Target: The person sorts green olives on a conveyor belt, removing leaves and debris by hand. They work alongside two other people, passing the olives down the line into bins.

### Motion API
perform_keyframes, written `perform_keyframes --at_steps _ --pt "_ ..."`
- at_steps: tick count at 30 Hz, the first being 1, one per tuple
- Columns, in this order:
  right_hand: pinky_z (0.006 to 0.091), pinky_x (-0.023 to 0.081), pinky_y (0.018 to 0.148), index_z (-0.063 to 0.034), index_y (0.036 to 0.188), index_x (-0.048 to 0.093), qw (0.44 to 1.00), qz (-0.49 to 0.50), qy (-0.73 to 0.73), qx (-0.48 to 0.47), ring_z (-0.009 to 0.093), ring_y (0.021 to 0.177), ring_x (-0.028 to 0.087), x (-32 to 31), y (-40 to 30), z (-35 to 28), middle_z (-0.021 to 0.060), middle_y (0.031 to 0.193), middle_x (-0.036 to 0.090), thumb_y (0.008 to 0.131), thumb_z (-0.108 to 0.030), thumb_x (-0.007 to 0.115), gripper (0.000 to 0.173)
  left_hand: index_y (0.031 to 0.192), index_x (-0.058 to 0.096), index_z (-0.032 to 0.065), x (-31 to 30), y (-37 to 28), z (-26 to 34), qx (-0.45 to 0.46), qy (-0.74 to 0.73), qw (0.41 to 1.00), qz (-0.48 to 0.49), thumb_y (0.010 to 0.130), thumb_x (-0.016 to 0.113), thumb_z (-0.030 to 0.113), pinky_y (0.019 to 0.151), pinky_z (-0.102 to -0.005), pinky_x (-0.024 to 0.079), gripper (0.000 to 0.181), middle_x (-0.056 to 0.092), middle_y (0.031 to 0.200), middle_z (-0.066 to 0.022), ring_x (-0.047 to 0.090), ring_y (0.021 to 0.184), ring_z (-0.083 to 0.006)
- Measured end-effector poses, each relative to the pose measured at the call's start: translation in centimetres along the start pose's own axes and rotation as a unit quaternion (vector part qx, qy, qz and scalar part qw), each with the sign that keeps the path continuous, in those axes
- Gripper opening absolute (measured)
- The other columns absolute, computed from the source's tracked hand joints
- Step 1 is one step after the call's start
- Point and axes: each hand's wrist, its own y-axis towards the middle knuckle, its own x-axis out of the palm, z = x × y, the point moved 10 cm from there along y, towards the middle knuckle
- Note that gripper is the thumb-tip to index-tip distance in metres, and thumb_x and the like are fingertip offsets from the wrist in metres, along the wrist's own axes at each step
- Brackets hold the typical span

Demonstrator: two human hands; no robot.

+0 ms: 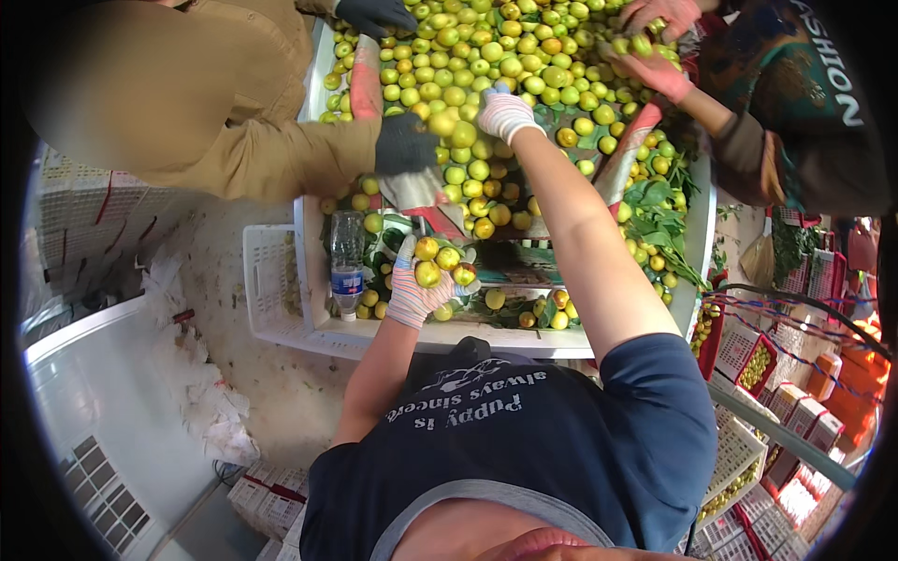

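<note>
My left hand (414, 298), in a striped knit glove, is turned palm up near the front of a white-rimmed sorting table. Several yellow-green jujubes (447, 258) with brown patches lie in its palm and fingers. Farther forward, my right hand (506, 116), in a similar glove, reaches into a broad heap of green jujubes (449, 77). Its fingers point away and touch the heap; whether they grip a fruit is hidden. Between my hands, a strip of browner jujubes (484, 203) runs down toward a dark gap in the table.
A co-worker's dark-gloved hand (407, 144) is close left of my right hand. Another person's hands (659, 70) hold fruit at the far right. Red-and-white padded dividers (631, 151) cross the table. A plastic bottle (347, 266) lies at left; leaves (656, 217) pile at right.
</note>
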Motion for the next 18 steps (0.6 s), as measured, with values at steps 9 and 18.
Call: perform_keyframes --at_steps 9,18 --pt "0.0411 0.047 0.095 -0.0118 0.117 0.064 0.993 -0.064 -0.022 -0.097 0.037 0.113 0.055 1.0 -5.5 4.2 0.0188 0.125 0.053 0.081 -0.033 0.067 0.042 0.117 0.06 0.0117 -3.2 -1.5 -1.3 -0.012 -0.017 0.997 0.078 0.087 0.056 0.054 0.077 -0.0644 0.05 0.052 0.062 0.113 -0.0145 0.058 0.106 -0.0423" --pt "0.0438 0.044 0.095 -0.002 0.115 0.057 0.915 0.102 0.294 -0.257 0.039 0.107 0.055 1.4 -25.7 -3.6 0.0176 0.111 0.059 0.089 -0.015 0.053 0.029 0.123 0.056 0.017 -1.9 0.4 -4.0 -0.022 -0.008 0.99 0.141 0.08 0.058 0.062 0.086 -0.0686 0.041 0.062 0.051 0.132 -0.011 0.042 0.126 -0.0421"
